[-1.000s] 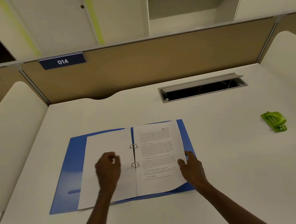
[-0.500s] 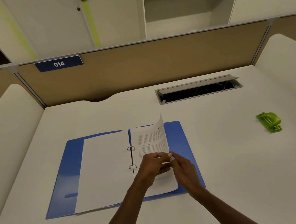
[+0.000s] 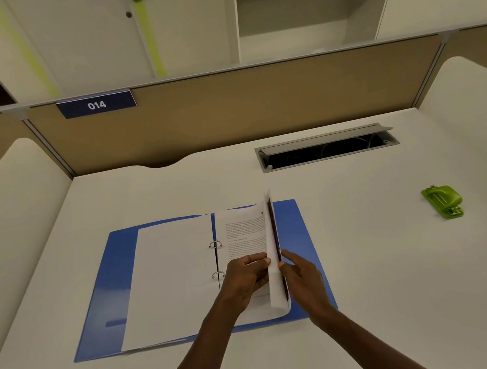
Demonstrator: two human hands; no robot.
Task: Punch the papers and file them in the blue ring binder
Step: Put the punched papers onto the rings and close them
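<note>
Low in the middle of the frame, the left hand has a grip on the lifted right-hand sheets, fingers curled over their raised edge. The right hand, fingers fairly straight, presses against their outer face from the right. The sheets stand nearly upright over the blue ring binder, which lies open on the desk with blank pages on its left half. They appear threaded on the two rings. Turning the whole bundle at once could tear the punched holes or crease the pages. The green punch sits well apart at middle right.
</note>
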